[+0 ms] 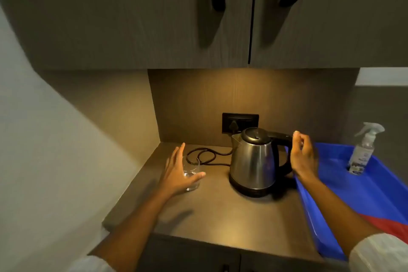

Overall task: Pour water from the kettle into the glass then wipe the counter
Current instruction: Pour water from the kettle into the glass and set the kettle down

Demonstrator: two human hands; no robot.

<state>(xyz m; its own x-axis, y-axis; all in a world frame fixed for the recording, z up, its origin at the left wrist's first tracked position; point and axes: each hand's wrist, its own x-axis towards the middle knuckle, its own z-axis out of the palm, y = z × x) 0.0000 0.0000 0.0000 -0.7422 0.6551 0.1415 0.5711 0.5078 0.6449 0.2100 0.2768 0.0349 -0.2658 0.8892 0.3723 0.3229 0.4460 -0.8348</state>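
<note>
A steel kettle [254, 161] with a black lid, handle and base stands upright on the brown counter [220, 216]. Its handle points right, its spout left. My right hand [303, 154] hovers just right of the handle, fingers curled and apart, not gripping it. A short clear glass [192, 174] stands left of the kettle with a little water at the bottom. My left hand [180, 171] is spread open around the glass's left side, partly covering it; whether it touches is unclear.
A blue tray [344, 187] at the right holds a clear spray bottle [363, 150] and a red cloth [388, 225]. The kettle's black cord [205, 157] coils behind the glass to a wall socket [240, 122]. Cabinets [198, 17] hang overhead; a wall closes the left.
</note>
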